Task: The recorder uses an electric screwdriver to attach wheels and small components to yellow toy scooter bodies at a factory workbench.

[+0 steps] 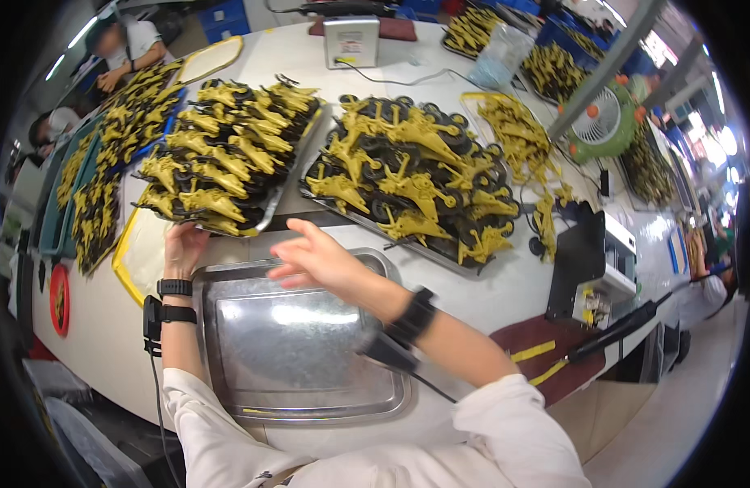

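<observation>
My left hand (185, 246) grips the near edge of a metal tray (271, 210) piled with rows of yellow and black moulded parts (220, 163); some of its fingers are hidden at the rim. Over the far edge of a shiny metal tray (285, 358) in front of me, my right hand (314, 259) hangs with fingers spread and nothing in them. That tray's bare bottom shows. Right of the left pile, a second loaded tray (363, 221) bears yellow and black pieces with small wheels (416, 175).
A light box (352, 42) with a cable stands at the back. To the right are a green fan (595, 122), a black and white machine (607, 268) and a dark red mat (546, 350) with a black-handled tool. A red bowl (59, 299) sits left. Other people work beyond.
</observation>
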The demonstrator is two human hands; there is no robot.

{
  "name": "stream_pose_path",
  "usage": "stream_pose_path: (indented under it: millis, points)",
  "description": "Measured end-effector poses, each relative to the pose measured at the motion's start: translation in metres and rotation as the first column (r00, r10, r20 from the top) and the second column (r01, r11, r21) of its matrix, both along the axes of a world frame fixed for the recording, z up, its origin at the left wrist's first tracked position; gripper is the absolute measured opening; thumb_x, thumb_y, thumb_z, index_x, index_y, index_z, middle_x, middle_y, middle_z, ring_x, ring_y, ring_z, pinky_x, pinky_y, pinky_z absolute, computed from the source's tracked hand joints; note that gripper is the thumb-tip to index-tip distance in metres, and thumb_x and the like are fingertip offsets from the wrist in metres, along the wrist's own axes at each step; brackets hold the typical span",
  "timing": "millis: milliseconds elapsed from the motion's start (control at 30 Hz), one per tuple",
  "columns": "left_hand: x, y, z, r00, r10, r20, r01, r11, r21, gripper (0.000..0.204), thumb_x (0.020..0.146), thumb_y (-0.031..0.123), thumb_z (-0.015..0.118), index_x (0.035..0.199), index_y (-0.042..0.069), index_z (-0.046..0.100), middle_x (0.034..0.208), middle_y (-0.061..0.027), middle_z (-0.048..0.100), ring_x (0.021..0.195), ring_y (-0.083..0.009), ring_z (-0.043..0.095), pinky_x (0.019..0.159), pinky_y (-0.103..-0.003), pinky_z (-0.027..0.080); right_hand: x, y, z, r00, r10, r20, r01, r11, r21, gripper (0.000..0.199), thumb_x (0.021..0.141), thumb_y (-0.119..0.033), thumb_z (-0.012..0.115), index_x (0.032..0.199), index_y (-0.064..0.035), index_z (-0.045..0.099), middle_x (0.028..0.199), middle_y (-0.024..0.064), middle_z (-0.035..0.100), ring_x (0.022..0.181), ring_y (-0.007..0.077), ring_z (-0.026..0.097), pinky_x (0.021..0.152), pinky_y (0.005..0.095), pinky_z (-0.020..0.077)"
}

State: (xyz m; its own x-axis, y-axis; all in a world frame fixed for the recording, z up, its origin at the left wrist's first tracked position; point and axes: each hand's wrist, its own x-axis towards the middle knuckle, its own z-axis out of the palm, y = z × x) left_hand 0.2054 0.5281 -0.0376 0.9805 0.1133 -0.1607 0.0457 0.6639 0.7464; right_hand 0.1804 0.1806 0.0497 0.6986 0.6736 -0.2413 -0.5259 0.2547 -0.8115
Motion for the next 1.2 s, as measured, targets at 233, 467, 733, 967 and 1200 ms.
stream_pose_path:
  millis: [233, 467, 733, 967, 1200]
  points:
    - [0.06, 0.078, -0.045, 0.999, 0.029, 0.035, -0.029, 1.0, 0.007, 0.021, 0.068, -0.006, 0.044, 0.087, 0.0, 0.051, 0.094, -0.011, 0.057, 0.091, -0.0276, 0.052, 0.081, -0.037, 0.043, -0.099, -0.177, 0.029, 0.803, -0.544, -0.244, 0.57, 0.821, 0.044, 0.044, 0.092, -0.012, 0.044, 0.133, -0.0076, 0.026, 0.12, 0.02, 0.048, 0.1, 0.0339, 0.057, 0.085, 0.042, 0.048]
    - [0.078, 0.034, -0.052, 0.982, 0.173, 0.08, -0.174, 0.647, 0.742, 0.018, 0.072, -0.004, 0.043, 0.088, -0.001, 0.051, 0.094, -0.0137, 0.055, 0.092, -0.029, 0.051, 0.087, -0.044, 0.04, -0.082, -0.224, -0.015, 0.626, -0.777, -0.063, 0.735, 0.616, -0.284, 0.061, 0.091, -0.008, 0.043, 0.141, -0.0092, 0.008, 0.115, 0.0217, 0.046, 0.098, 0.035, 0.057, 0.081, 0.0433, 0.0497]
    - [0.064, -0.011, -0.04, 0.976, 0.103, 0.194, -0.212, 0.207, 0.955, 0.011, 0.086, 0.007, 0.041, 0.085, 0.001, 0.05, 0.088, -0.0127, 0.054, 0.082, -0.0252, 0.053, 0.076, -0.038, 0.047, -0.054, -0.25, -0.044, 0.721, -0.69, 0.06, 0.657, 0.654, -0.376, 0.067, 0.087, -0.002, 0.041, 0.141, -0.0053, 0.002, 0.091, 0.0142, 0.052, 0.062, 0.0188, 0.058, 0.055, 0.0304, 0.0508]
    - [0.087, 0.023, -0.059, 0.96, 0.276, -0.053, -0.244, 0.911, 0.333, 0.009, 0.085, 0.004, 0.041, 0.087, 0.003, 0.05, 0.084, -0.0081, 0.05, 0.08, -0.0208, 0.049, 0.079, -0.037, 0.044, -0.064, -0.239, -0.034, 0.784, -0.621, -0.026, 0.569, 0.734, -0.371, 0.049, 0.088, -0.002, 0.043, 0.13, -0.0047, 0.018, 0.092, 0.0156, 0.052, 0.058, 0.0214, 0.061, 0.053, 0.0299, 0.0525]
    - [0.069, -0.034, -0.02, 0.941, 0.332, -0.065, -0.282, 0.877, 0.389, 0.011, 0.082, 0.004, 0.038, 0.085, 0.005, 0.049, 0.082, -0.0059, 0.048, 0.078, -0.02, 0.049, 0.076, -0.036, 0.047, -0.094, -0.223, -0.033, 0.772, -0.59, -0.236, 0.566, 0.807, -0.167, 0.035, 0.091, -0.005, 0.039, 0.122, -0.0056, 0.021, 0.114, 0.0213, 0.049, 0.081, 0.0345, 0.065, 0.06, 0.0317, 0.0554]
